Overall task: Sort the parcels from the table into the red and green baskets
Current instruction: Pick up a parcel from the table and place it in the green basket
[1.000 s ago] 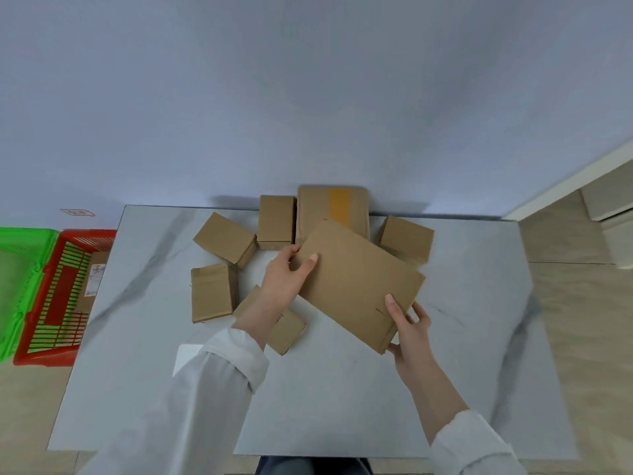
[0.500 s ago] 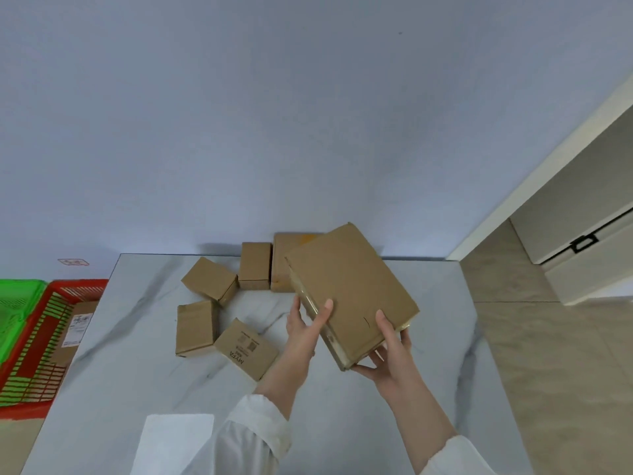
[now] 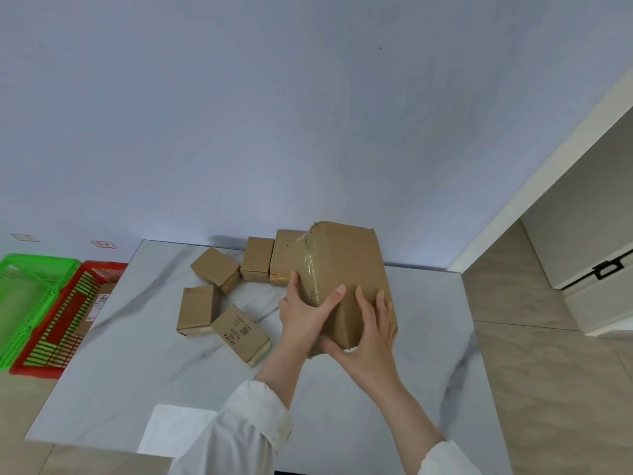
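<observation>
A large brown cardboard parcel [image 3: 346, 269] is lifted above the marble table [image 3: 428, 354] and tipped on edge, its taped side showing. My left hand [image 3: 303, 313] grips its near left corner, and my right hand [image 3: 371, 334] holds it from the near right and underneath. Several small parcels stay on the table: one with printed text [image 3: 239, 334], one beside it [image 3: 197, 310], two further back [image 3: 215, 274] [image 3: 257, 258], and a flat one [image 3: 284, 258] partly hidden behind the lifted parcel. The red basket [image 3: 58, 323] and green basket [image 3: 24, 293] stand on the floor at the left.
A parcel with a white label [image 3: 96, 308] lies in the red basket. A white sheet [image 3: 174, 433] lies at the table's near edge. A white cabinet [image 3: 589, 286] stands to the right. The wall runs along the table's far edge.
The large parcel has been lifted off the table and turned from flat onto its edge. My right hand moved from its side to underneath. The view swung upward and right.
</observation>
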